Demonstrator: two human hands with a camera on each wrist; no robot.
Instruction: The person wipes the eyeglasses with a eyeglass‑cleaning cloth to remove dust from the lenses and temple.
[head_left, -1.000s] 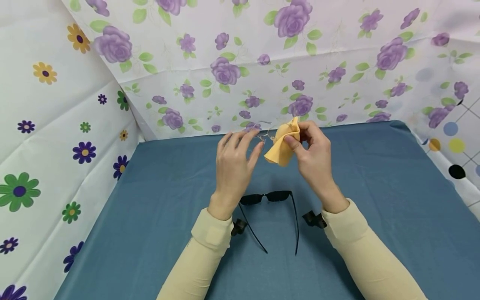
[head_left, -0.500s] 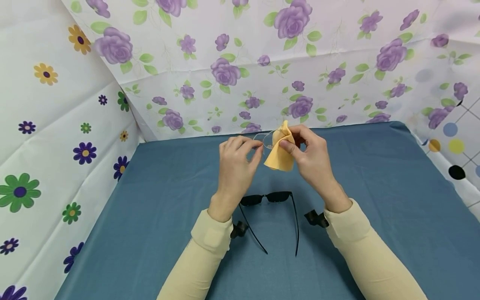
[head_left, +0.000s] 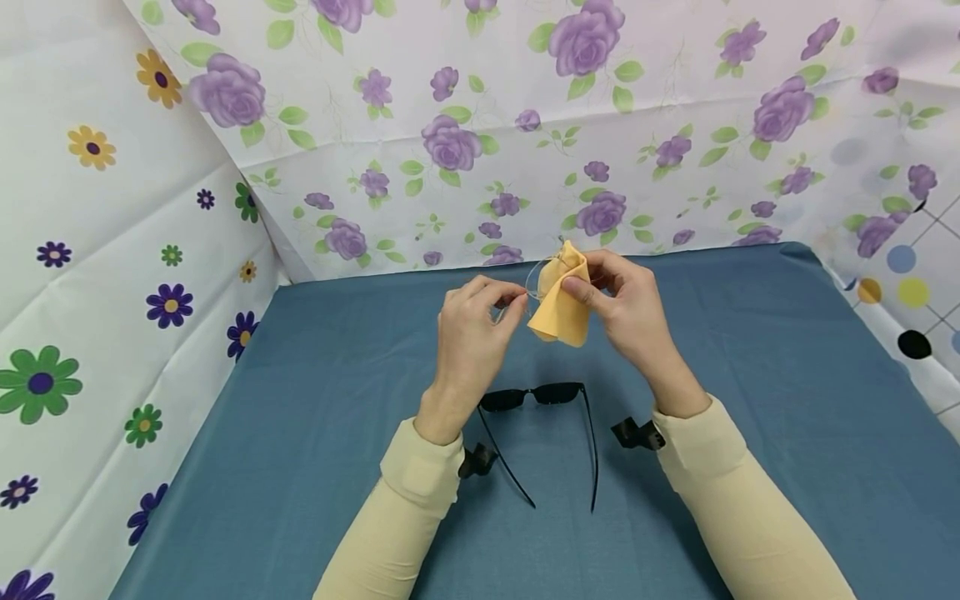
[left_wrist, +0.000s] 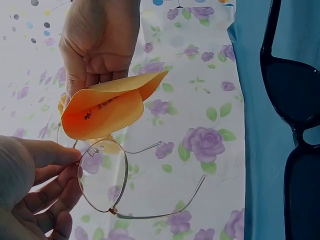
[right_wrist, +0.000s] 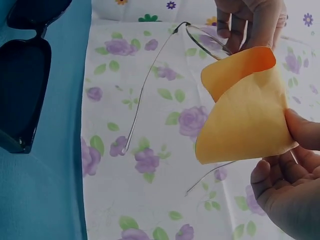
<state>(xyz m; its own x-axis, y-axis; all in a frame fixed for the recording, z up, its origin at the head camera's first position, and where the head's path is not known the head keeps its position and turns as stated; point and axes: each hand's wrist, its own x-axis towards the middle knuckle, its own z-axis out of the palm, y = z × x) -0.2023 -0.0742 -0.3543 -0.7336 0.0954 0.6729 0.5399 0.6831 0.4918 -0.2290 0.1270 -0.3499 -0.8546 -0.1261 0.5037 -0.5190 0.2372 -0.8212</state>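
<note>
Thin wire-rimmed eyeglasses (left_wrist: 104,175) are held up over the far edge of the table, between both hands. My left hand (head_left: 471,342) pinches their frame near the middle with thumb and index finger. A yellow cleaning cloth (head_left: 561,307) is folded over the other lens, and my right hand (head_left: 628,304) grips it there between thumb and fingers. Small dark printing marks the cloth's inner face in the left wrist view. Both thin temples stick out unfolded, one showing fully beside the cloth (right_wrist: 240,115) in the right wrist view. The covered lens is mostly hidden.
Black sunglasses (head_left: 557,392) lie on the blue tablecloth (head_left: 337,433) below the hands, temples spread toward me. Behind the table hangs a white sheet with purple flowers (head_left: 450,143). Another flowered sheet (head_left: 97,250) borders the left side.
My left hand's fingers have come from spread apart to a pinch on the eyeglasses' frame. The cloth and right hand moved slightly down and left, then the right wrist shifted a little right.
</note>
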